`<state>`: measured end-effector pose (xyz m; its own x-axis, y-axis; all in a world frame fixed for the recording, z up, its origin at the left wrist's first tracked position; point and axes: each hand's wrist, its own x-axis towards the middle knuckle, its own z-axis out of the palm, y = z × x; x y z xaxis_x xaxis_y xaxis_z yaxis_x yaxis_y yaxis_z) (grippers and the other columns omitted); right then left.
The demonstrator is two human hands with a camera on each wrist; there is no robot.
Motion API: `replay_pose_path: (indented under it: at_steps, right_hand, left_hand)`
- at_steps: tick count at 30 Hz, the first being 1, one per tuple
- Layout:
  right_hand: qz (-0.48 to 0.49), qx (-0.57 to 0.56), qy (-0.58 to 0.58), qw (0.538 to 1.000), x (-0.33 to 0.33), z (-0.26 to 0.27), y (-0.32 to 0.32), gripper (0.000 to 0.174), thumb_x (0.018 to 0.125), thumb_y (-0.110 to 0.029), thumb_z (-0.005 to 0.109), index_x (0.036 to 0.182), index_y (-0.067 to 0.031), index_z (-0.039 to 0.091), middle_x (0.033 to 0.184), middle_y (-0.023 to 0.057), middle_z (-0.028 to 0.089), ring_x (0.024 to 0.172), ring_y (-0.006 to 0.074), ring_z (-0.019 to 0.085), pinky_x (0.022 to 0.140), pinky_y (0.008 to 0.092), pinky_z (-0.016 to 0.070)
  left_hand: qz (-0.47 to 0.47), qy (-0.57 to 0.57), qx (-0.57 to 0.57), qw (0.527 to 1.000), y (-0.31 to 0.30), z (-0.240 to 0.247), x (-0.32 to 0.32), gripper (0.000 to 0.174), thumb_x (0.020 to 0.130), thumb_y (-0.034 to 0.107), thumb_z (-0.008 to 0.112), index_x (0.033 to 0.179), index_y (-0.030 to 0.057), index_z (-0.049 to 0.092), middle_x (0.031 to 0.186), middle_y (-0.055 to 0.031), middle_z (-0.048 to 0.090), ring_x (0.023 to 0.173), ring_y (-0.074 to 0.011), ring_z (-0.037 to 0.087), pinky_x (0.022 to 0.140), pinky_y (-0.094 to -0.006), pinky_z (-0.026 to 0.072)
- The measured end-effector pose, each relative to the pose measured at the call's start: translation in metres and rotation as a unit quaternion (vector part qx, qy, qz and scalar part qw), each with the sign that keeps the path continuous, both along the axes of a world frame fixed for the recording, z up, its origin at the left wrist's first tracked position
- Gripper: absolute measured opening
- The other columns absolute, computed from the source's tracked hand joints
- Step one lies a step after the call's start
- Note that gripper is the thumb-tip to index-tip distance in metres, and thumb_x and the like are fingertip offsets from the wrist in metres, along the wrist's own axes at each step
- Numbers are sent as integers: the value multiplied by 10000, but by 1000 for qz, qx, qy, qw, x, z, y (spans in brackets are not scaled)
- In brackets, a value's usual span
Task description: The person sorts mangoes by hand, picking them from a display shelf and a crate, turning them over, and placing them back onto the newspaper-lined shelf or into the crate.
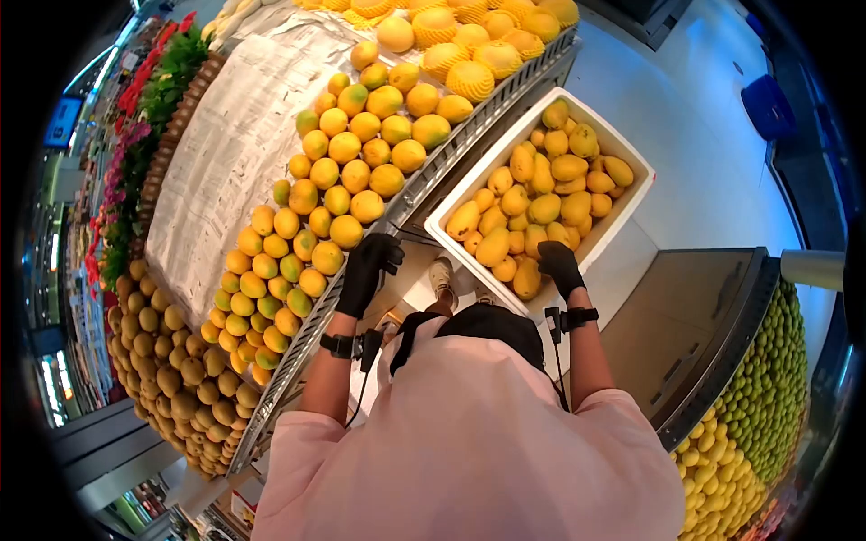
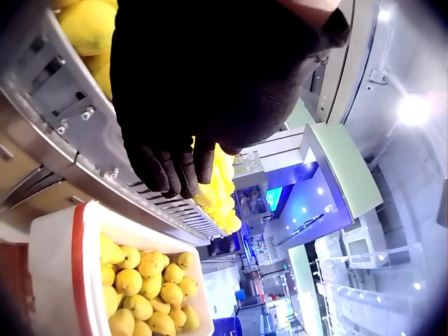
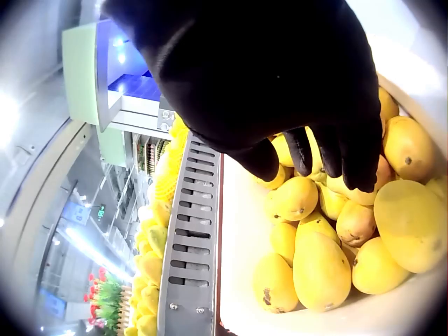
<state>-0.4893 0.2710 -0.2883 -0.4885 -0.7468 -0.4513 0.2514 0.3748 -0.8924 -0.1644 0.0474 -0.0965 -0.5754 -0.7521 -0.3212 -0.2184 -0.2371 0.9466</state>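
Observation:
A white foam box of yellow mangoes stands beside the display stand. My right hand, in a black glove, is over the box's near side; in the right wrist view its fingers reach down onto the mangoes, and whether they grip one cannot be told. My left hand, also gloved, is at the stand's slatted edge, close to the rows of mangoes. In the left wrist view that hand has its fingers bent downward, with no fruit visible in them.
Paper-lined display surface lies left of the mango rows. Brown round fruit fills the stand's near left part, net-wrapped fruit its far end. A second stand with green fruit is at the right. A blue tub sits on the floor.

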Motion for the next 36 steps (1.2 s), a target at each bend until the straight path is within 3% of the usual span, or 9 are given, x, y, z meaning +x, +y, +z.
replay_pose_path:
  at_steps: [2, 7, 9, 11, 14, 18, 23, 27, 36]
  right_hand:
    - [50, -15, 64, 997, -7, -30, 4, 349, 842, -260, 693, 1093, -37, 600, 879, 52, 623, 655, 141, 591, 579, 283, 503]
    - [-88, 0, -152, 984, 0, 7, 1, 318, 851, -194, 684, 1101, -22, 589, 928, 88, 637, 690, 191, 642, 577, 309, 524]
    - [28, -75, 174, 981, -14, -47, 8, 262, 870, -200, 666, 1049, -18, 611, 908, 93, 647, 684, 197, 651, 582, 312, 531]
    - [24, -82, 180, 980, -25, -61, 2, 224, 885, -211, 649, 997, -18, 628, 878, 93, 653, 676, 199, 654, 586, 313, 536]
    - [-169, 31, -196, 966, -33, 23, -26, 205, 915, -231, 613, 913, -27, 627, 795, 75, 651, 665, 193, 647, 580, 317, 535]
    - [-216, -31, -190, 957, -62, 5, -48, 201, 919, -220, 614, 935, -20, 622, 836, 79, 646, 665, 197, 643, 567, 311, 534]
    - [-256, -55, -224, 939, -96, -4, -88, 180, 896, -88, 618, 1047, 9, 625, 931, 132, 640, 744, 246, 664, 635, 355, 578]
    - [-292, -33, -210, 933, -116, -27, -134, 271, 883, -183, 681, 1071, 4, 627, 963, 121, 641, 735, 247, 652, 590, 349, 564]
    - [-313, 78, -113, 940, -136, -37, -164, 435, 868, -359, 665, 1208, -100, 586, 1047, 75, 631, 817, 230, 631, 601, 369, 546]
  left_hand:
    - [6, -5, 19, 1000, 16, -2, 3, 324, 1027, 284, 415, 1012, 12, 590, 828, -72, 638, 721, -142, 607, 656, -272, 509]
    - [28, 21, 17, 999, 34, -17, 7, 278, 994, 231, 453, 990, 11, 622, 822, -71, 652, 735, -145, 622, 666, -270, 507]
    - [21, 10, 2, 1000, 41, -18, 7, 284, 993, 233, 456, 969, 7, 627, 820, -70, 652, 736, -148, 621, 676, -270, 506]
    - [28, -3, 18, 999, 46, -16, 5, 255, 979, 208, 483, 946, 1, 628, 826, -72, 652, 727, -151, 617, 696, -278, 507]
    - [45, -33, 8, 998, 56, -1, -2, 183, 937, 149, 539, 912, -4, 637, 857, -75, 647, 752, -165, 617, 730, -292, 508]
    - [-107, -154, -293, 937, 57, 6, 7, 205, 947, 165, 537, 953, -21, 624, 890, -95, 668, 822, -180, 654, 785, -290, 524]
    - [12, -100, -104, 989, 66, -4, 20, 127, 849, 75, 619, 941, -5, 656, 933, -86, 641, 899, -185, 640, 817, -300, 507]
    - [94, -63, 25, 993, 72, 7, 16, 124, 830, 62, 645, 934, 7, 683, 980, -83, 628, 917, -183, 636, 820, -300, 498]
    - [120, -62, 35, 990, 78, 0, 36, 203, 921, 134, 600, 1063, -11, 601, 954, -82, 657, 894, -172, 660, 835, -284, 519]
